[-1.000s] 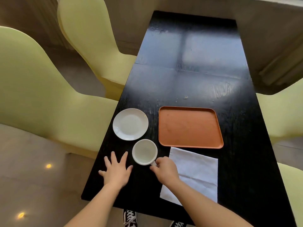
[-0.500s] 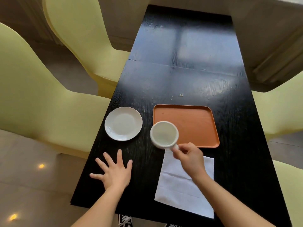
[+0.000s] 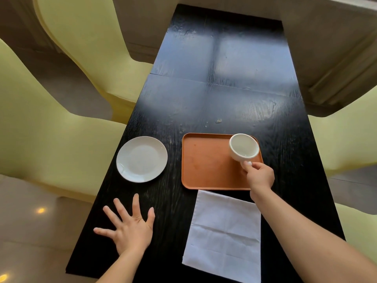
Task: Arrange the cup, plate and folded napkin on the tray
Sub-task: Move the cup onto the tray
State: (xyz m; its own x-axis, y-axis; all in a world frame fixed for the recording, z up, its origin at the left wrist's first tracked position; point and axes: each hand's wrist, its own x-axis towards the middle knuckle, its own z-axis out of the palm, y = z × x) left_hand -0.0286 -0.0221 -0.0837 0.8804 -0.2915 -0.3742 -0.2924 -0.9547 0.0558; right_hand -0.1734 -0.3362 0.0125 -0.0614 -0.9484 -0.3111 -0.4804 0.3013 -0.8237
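My right hand (image 3: pixel 260 176) pinches the handle of a white cup (image 3: pixel 243 147) and holds it over the far right corner of the orange tray (image 3: pixel 206 166). The cup is tilted a little toward me, and I cannot tell whether it touches the tray. A white plate (image 3: pixel 141 159) lies on the black table (image 3: pixel 224 99) to the left of the tray. A white napkin (image 3: pixel 224 235) lies flat, with crease lines, just in front of the tray. My left hand (image 3: pixel 128 227) rests flat on the table near the front left edge, fingers spread.
Pale yellow-green chairs (image 3: pixel 51 139) stand along the left side of the table, and another (image 3: pixel 346 135) on the right. A small crumb (image 3: pixel 218 121) lies beyond the tray. The table's front edge is close to my arms.
My right hand lifted the cup from the table in front of the plate and carried it right and away, to the tray's far right corner. My left hand stayed flat on the table.
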